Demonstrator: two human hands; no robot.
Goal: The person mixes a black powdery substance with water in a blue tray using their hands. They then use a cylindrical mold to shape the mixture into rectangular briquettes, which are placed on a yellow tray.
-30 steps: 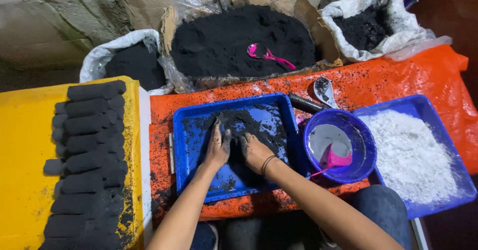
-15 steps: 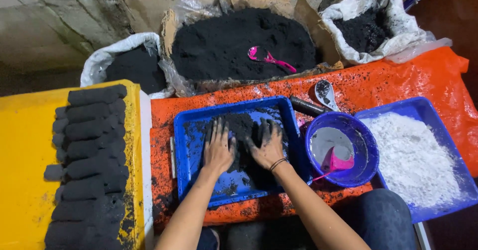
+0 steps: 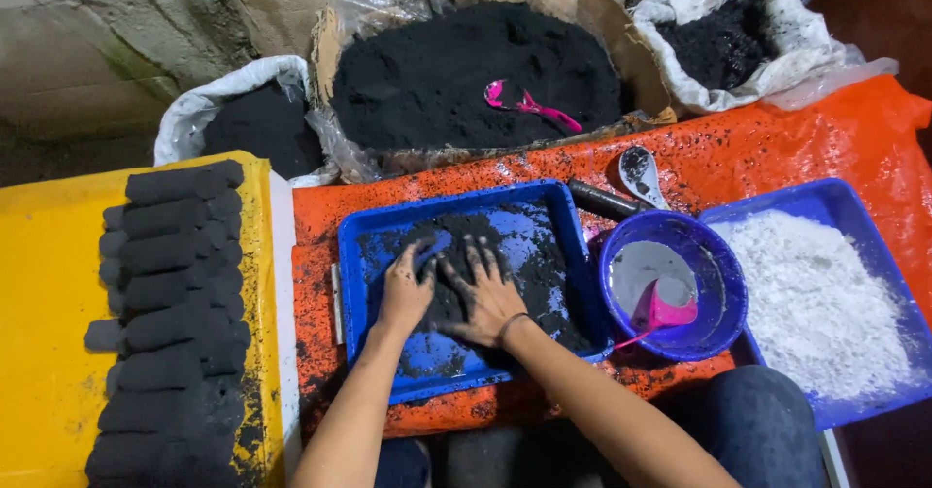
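Black charcoal paste (image 3: 456, 255) lies heaped in the middle of a blue tray (image 3: 553, 206), which sits on the orange-covered tabletop (image 3: 757, 148). Both hands press flat on the heap, side by side and touching: the left hand (image 3: 406, 292) palm down with fingers together, the right hand (image 3: 483, 292) with fingers spread wide, a dark band at its wrist. Neither hand grips anything; both are smeared black.

Just right of the tray stands a round blue bowl (image 3: 723, 299) holding grey liquid and a pink scoop (image 3: 668, 308). Beyond it, a second blue tray (image 3: 854, 206) is filled with white powder (image 3: 815, 303). A dark cylinder (image 3: 602, 200) and a grey spoon (image 3: 641, 172) lie on the tabletop just behind the bowl.

To the left, a yellow surface (image 3: 49, 284) carries rows of black log-shaped briquettes (image 3: 175, 294), stacked close together.

Behind the tabletop, against the wall, a cardboard box lined with plastic (image 3: 602, 2) holds a mound of black powder with a pink scoop (image 3: 524, 104) resting on it. White sacks of black powder stand at either side, one on the left (image 3: 209, 100) and one on the right (image 3: 777, 61).
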